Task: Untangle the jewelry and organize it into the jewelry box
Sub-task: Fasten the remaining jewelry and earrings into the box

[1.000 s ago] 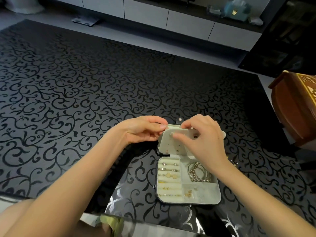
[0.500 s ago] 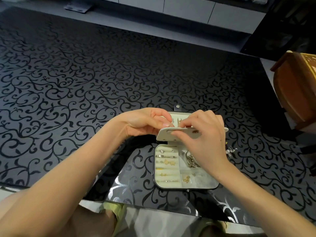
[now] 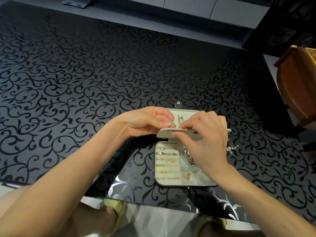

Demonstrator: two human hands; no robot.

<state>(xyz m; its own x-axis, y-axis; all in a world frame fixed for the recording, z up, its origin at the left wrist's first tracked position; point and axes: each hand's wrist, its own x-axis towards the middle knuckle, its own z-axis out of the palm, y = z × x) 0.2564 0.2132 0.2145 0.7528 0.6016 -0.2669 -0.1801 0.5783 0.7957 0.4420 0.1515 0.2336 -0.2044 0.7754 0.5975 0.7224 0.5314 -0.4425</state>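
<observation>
Both hands, left [image 3: 147, 122] and right [image 3: 206, 142], are pinching the flap [image 3: 186, 135] in a narrow grip above the open box [image 3: 171, 183], which is sitting on a black scroll-patterned tabletop [image 3: 85, 93], cabinets [image 3: 188, 4] lining the room beyond.

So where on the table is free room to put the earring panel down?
Bare table lies left of the jewelry box, and beyond its lid. Crowded: right of the box, loose earrings lie by the right hand.
</observation>
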